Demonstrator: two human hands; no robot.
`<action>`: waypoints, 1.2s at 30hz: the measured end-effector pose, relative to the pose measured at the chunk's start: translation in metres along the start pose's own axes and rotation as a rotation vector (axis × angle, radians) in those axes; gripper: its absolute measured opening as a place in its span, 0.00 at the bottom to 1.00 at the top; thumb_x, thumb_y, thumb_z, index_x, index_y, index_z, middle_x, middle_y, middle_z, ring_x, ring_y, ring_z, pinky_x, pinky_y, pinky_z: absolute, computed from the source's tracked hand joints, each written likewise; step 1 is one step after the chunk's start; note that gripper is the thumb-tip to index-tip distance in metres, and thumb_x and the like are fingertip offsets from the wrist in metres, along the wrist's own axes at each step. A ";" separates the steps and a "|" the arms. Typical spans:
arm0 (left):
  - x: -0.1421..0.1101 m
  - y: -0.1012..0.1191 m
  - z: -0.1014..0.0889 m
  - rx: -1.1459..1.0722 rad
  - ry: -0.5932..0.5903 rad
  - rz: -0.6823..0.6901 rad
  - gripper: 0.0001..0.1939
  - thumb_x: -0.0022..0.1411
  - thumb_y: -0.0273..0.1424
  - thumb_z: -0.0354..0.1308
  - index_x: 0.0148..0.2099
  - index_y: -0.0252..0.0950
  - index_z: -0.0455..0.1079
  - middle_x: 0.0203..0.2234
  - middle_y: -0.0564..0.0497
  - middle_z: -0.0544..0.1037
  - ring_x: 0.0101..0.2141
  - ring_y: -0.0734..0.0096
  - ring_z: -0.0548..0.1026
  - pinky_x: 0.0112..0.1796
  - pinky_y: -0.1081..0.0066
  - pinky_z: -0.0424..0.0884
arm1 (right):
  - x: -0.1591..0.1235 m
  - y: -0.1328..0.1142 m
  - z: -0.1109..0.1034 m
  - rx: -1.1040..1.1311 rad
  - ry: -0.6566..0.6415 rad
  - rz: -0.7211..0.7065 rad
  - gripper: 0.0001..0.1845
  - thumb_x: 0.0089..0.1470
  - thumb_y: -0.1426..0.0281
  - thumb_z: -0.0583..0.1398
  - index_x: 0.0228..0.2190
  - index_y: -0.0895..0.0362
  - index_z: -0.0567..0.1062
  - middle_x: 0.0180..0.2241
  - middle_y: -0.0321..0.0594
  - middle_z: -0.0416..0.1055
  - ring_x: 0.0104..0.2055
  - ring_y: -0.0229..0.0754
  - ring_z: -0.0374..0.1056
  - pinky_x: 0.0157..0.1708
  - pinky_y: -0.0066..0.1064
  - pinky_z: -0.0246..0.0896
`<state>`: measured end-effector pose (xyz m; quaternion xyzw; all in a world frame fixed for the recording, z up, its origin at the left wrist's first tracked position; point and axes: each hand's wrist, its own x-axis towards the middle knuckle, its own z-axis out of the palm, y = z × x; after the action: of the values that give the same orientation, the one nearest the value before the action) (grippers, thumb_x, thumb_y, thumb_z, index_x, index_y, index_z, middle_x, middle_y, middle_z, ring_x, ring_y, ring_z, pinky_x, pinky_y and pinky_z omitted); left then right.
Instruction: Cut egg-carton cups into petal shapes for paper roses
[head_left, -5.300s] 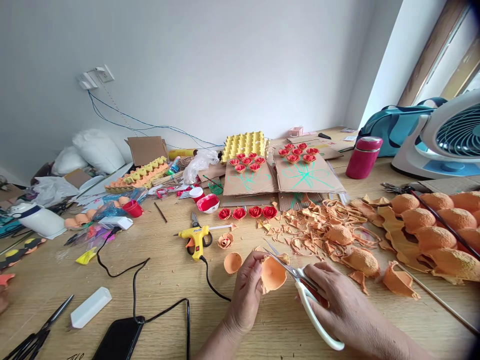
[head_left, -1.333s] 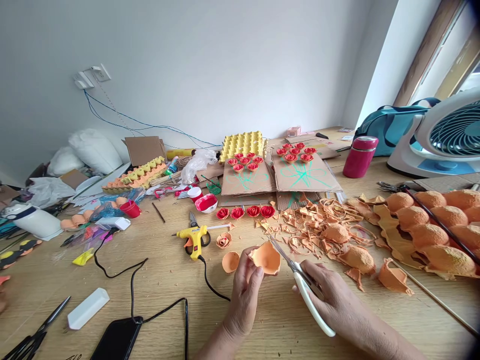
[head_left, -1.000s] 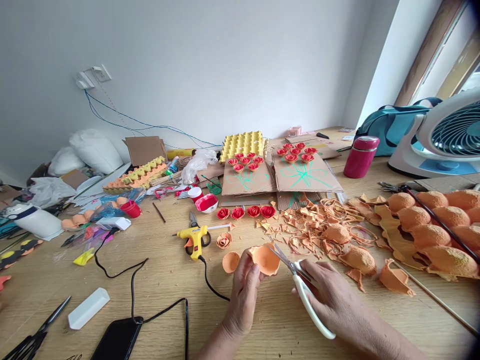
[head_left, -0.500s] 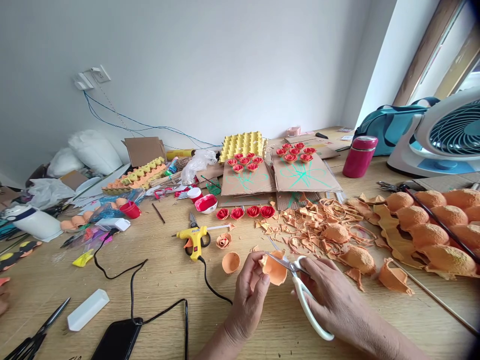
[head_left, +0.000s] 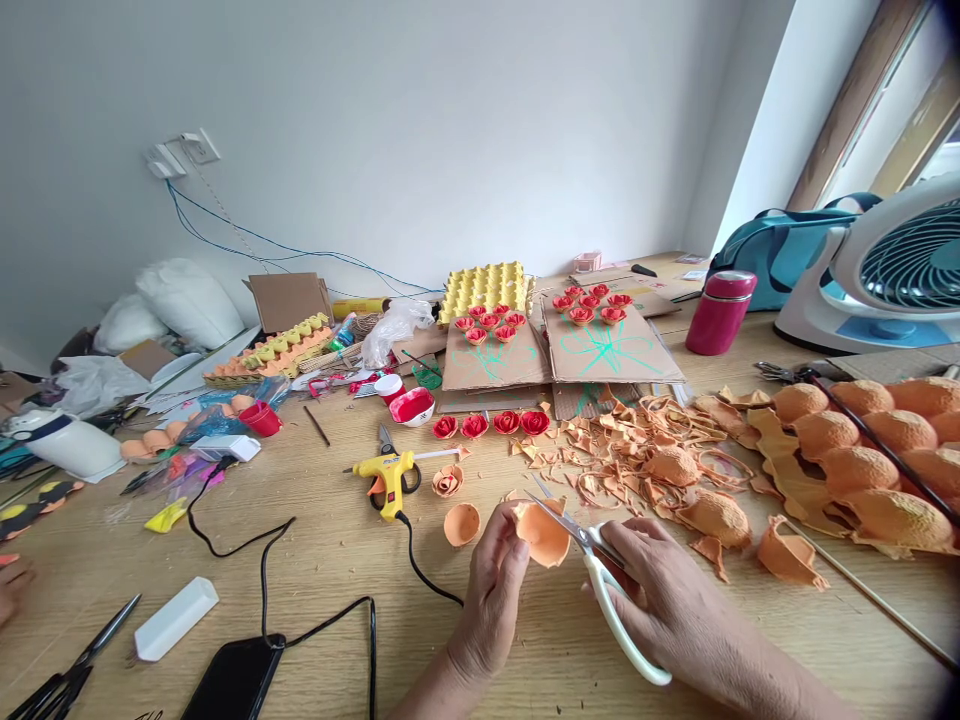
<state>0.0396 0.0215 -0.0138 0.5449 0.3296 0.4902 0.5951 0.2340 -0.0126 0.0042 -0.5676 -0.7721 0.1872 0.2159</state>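
Note:
Between the thumb and fingers of my left hand (head_left: 493,590) is an orange egg-carton cup (head_left: 546,535) with a ragged rim, its hollow side showing. My right hand (head_left: 660,590) holds white-handled scissors (head_left: 628,625), their blades slightly apart at the cup's upper edge. A trimmed egg-carton cup (head_left: 461,524) stands to the left of my left hand, and behind it sits a small orange paper rose (head_left: 448,481). Curled orange scraps (head_left: 607,445) lie heaped beyond my hands. Several red painted roses (head_left: 506,424) stand in a row farther back.
A yellow glue gun (head_left: 388,480) trails its cable near my left hand. On the right are an orange egg tray (head_left: 862,450), a pink flask (head_left: 720,313) and a fan (head_left: 885,270). Black scissors (head_left: 75,670) and a phone (head_left: 234,680) lie front left. Another person's hand (head_left: 11,590) shows at the left edge.
The cup in my left hand has turned and shifted slightly left. The scissors have moved a little right and down against it. The other person's hand shows more at the left edge.

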 end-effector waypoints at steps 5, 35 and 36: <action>-0.001 -0.004 -0.002 -0.013 0.010 0.011 0.18 0.70 0.40 0.49 0.55 0.38 0.68 0.52 0.45 0.74 0.54 0.57 0.69 0.55 0.63 0.65 | 0.000 -0.003 -0.004 0.025 -0.024 0.030 0.15 0.62 0.66 0.54 0.24 0.52 0.57 0.25 0.35 0.65 0.32 0.43 0.62 0.32 0.34 0.55; -0.005 -0.030 -0.013 -0.074 0.136 -0.043 0.22 0.68 0.44 0.51 0.60 0.42 0.66 0.62 0.46 0.67 0.64 0.53 0.59 0.58 0.60 0.64 | -0.001 0.000 -0.002 0.018 -0.012 -0.011 0.13 0.62 0.68 0.53 0.25 0.52 0.59 0.26 0.36 0.66 0.32 0.42 0.62 0.32 0.34 0.54; -0.005 -0.029 -0.012 -0.072 0.140 -0.046 0.23 0.68 0.45 0.51 0.60 0.42 0.66 0.62 0.46 0.67 0.63 0.53 0.60 0.57 0.61 0.66 | -0.001 0.000 -0.002 0.020 -0.015 -0.010 0.13 0.62 0.68 0.53 0.25 0.52 0.59 0.27 0.36 0.66 0.31 0.42 0.62 0.32 0.34 0.54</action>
<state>0.0333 0.0229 -0.0448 0.4797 0.3652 0.5250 0.6008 0.2350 -0.0136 0.0058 -0.5602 -0.7746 0.1979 0.2169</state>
